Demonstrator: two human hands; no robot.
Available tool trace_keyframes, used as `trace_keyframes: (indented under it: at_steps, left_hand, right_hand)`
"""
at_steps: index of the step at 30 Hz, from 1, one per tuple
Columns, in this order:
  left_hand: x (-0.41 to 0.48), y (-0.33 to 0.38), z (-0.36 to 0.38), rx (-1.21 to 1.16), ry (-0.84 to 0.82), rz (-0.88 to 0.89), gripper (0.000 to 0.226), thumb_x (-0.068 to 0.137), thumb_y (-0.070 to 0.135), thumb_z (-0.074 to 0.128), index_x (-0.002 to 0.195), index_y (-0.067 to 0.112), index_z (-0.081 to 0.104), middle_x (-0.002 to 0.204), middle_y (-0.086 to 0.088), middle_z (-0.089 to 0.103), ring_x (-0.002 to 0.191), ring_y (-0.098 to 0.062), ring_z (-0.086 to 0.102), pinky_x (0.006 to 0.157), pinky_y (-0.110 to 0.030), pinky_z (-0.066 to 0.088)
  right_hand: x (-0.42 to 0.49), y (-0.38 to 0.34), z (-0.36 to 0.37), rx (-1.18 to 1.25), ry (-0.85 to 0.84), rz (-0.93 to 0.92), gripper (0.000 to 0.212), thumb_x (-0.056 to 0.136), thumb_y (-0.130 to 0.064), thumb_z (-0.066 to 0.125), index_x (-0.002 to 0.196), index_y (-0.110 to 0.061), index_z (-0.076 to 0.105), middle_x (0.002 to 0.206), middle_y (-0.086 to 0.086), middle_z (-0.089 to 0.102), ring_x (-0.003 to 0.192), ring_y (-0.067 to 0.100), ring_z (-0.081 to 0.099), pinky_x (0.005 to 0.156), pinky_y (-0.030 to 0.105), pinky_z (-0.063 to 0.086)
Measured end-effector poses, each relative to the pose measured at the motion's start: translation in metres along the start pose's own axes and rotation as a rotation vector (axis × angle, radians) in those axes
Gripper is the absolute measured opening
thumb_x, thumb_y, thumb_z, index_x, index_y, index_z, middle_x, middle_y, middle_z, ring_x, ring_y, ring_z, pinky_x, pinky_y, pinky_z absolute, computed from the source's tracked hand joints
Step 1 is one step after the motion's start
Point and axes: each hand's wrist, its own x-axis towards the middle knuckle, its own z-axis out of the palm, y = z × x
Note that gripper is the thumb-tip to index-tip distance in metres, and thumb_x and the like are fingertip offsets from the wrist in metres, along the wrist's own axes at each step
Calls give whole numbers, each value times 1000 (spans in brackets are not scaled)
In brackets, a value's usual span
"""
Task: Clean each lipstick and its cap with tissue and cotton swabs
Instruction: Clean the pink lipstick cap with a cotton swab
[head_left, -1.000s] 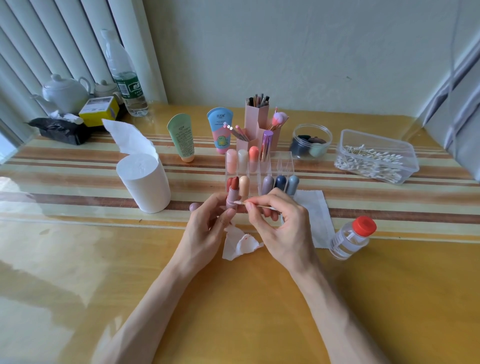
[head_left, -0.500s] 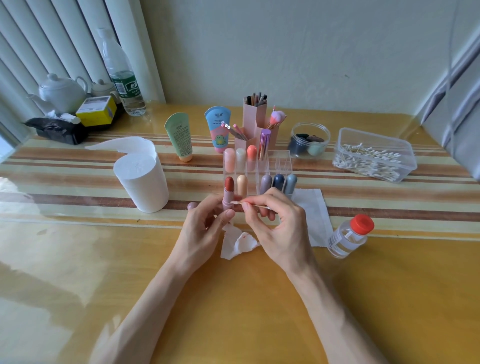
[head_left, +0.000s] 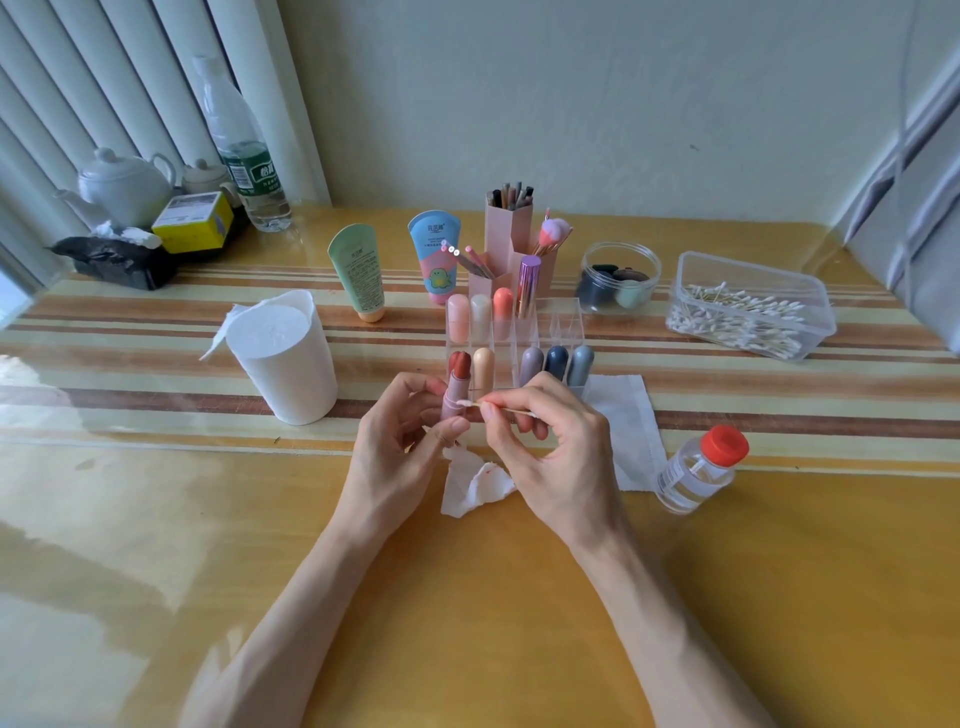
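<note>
Currently: swabbing step, one lipstick out of the rack. Left hand (head_left: 400, 441) has fingers and thumb curled round the pink tube of the lipstick (head_left: 457, 387), held upright just above the bench (head_left: 467, 597), in front of the clear organizer (head_left: 563, 322). Red bullet wound up and bare. Right hand (head_left: 550, 457) pinches the stick of a cotton swab (head_left: 498, 409) between thumb and forefinger, other fingers loosely curled. Cotton tip lies against the tube's collar, just under the bullet. Crumpled tissue (head_left: 475, 486), smudged red, lies on the bench beneath both hands. Cap of this lipstick: cannot pick it out.

Judgement on doing it well:
- Work the tip along the rim where tube meets bullet; smears would likely collect in that groove.
- Turn the tube with the left fingers rather than chasing round it with the swab. The stick is thin and would likely bend or snap under hard pressure.
- Keep clear of the bullet itself: probably soft, would gouge.
- Once the cotton loads with colour, flip ends or take a fresh one from the swab box (head_left: 753, 306), well off to the right.

Other lipsticks stand capped in the organizer, so much of the task looks undone.
</note>
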Motion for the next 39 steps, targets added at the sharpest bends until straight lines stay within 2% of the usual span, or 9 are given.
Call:
trace_keyframes:
  at_steps: [7, 13, 17, 25, 32, 37, 39]
  left_hand:
    - [0, 3, 0, -21, -20, -13, 28, 99, 22, 69, 116, 5, 57, 105, -5, 79, 94, -33, 75, 80, -69, 54]
    - [0, 2, 2, -49, -38, -35, 22, 100, 18, 65, 117, 4, 59, 102, -10, 78, 83, -36, 70, 84, -62, 57]
    - [1, 1, 2, -32, -68, 1, 21, 103, 16, 61, 120, 4, 61, 105, -10, 77, 92, -41, 71, 84, -61, 57]
    - [1, -2, 1, -35, -65, -2, 21, 103, 18, 63, 120, 6, 62, 107, -13, 74, 96, -41, 71, 87, -63, 56]
    - [1, -3, 0, -21, -82, 37, 23, 104, 15, 61, 122, 1, 60, 105, -12, 74, 90, -39, 72, 86, -65, 56]
    - [0, -1, 1, -57, -88, 38, 22, 104, 11, 61, 123, -1, 61, 109, -14, 73, 91, -37, 72, 86, -56, 59]
    - [-1, 2, 1, -64, -22, 24, 21, 102, 12, 66, 120, 1, 62, 104, -7, 75, 82, -26, 73, 75, -45, 61]
  right_hand:
    - [0, 2, 0, -18, 26, -1, 8, 96, -8, 75, 102, -6, 80, 86, -24, 48, 75, 2, 52, 72, 9, 42]
    - [0, 3, 1, -19, 37, -11, 11, 97, -10, 74, 106, -5, 80, 90, -12, 56, 82, 1, 57, 77, 10, 45]
    - [0, 5, 1, -22, 38, -17, 11, 96, -7, 75, 106, -5, 79, 92, -8, 58, 82, 3, 58, 79, 13, 47]
    - [1, 5, 1, -20, 45, -4, 11, 97, -9, 76, 106, -6, 80, 90, -7, 58, 81, 8, 58, 77, 15, 48]
    - [0, 4, 2, -42, 64, -7, 12, 96, -10, 75, 105, -4, 80, 90, -14, 53, 83, -4, 55, 77, 8, 44]
    - [1, 6, 1, -44, 85, 18, 10, 96, -11, 75, 104, -5, 79, 86, -11, 52, 77, 2, 52, 75, 10, 44]
    - [1, 7, 0, -48, 100, 26, 9, 97, -7, 75, 104, -5, 79, 84, -8, 53, 75, 6, 52, 74, 12, 44]
